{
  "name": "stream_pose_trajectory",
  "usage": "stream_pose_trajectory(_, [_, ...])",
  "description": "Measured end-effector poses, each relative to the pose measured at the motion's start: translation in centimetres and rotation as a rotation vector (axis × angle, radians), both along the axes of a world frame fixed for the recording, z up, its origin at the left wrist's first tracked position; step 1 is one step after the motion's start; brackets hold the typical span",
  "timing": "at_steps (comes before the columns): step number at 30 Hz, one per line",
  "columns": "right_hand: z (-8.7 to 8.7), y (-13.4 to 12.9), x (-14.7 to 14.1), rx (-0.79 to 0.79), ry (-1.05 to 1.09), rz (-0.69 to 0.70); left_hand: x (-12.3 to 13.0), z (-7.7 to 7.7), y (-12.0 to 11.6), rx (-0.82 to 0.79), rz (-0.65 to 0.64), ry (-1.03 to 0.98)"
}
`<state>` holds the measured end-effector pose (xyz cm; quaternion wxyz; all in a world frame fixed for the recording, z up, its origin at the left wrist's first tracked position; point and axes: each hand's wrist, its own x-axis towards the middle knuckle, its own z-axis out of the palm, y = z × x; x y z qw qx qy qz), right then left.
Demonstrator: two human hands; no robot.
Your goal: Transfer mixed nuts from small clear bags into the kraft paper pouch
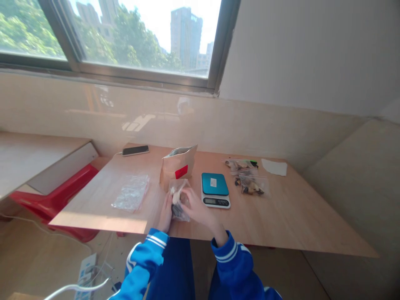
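A clear plastic bag (180, 213) with dark and pale pieces inside is held near the table's front edge. My left hand (165, 212) is closed against its left side. On the right side, the bent fingers of my right hand (195, 205) grip the bag. Just behind stands a brown paper pouch (168, 167) with a red label, its top open. A kitchen scale (215, 184) with a blue-green plate lies right of my hands, nothing on it but a small white label. Several filled clear bags (252, 186) lie farther right.
Flat clear bags (131, 192) lie on the table (281, 225) at left, with a phone (135, 150) behind them. A white paper (274, 167) is at the back right. A red stool (59, 200) stands left of the table; a power strip (86, 273) and cables lie on the floor.
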<state>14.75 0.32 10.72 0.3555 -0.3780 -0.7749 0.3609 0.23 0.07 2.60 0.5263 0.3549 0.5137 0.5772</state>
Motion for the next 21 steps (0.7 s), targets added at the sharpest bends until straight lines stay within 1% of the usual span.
stream_pose_trajectory(2, [-0.7,1.7,-0.3,-0.013,-0.103,0.121,0.0,-0.3,-0.1,0.011,0.005,0.004])
stream_pose_trajectory(4, [-1.2,3.3,-0.6,-0.071,-0.169,0.196,0.0,-0.6,-0.1,0.002,-0.002,0.002])
stream_pose_trajectory(6, [-1.3,4.6,-0.6,-0.119,-0.217,0.223,-0.1,-0.8,0.0,-0.017,0.000,-0.002])
stream_pose_trajectory(9, [-1.3,5.8,-0.4,-0.126,-0.279,0.242,-0.3,-1.1,0.1,-0.040,-0.009,-0.017])
stream_pose_trajectory(13, [-1.2,6.1,0.2,-0.138,-0.324,0.248,-0.4,-1.4,0.1,-0.062,-0.021,-0.044])
stream_pose_trajectory(15, [-1.0,5.8,0.4,-0.151,-0.349,0.221,-0.3,-1.6,0.1,-0.050,-0.010,-0.061])
stream_pose_trajectory(18, [-0.7,5.4,0.4,-0.129,-0.381,0.155,-0.1,-1.8,0.4,-0.019,0.004,-0.094])
stream_pose_trajectory(21, [-0.9,5.3,0.3,-0.117,-0.381,0.146,0.0,-2.1,0.6,-0.008,0.002,-0.113])
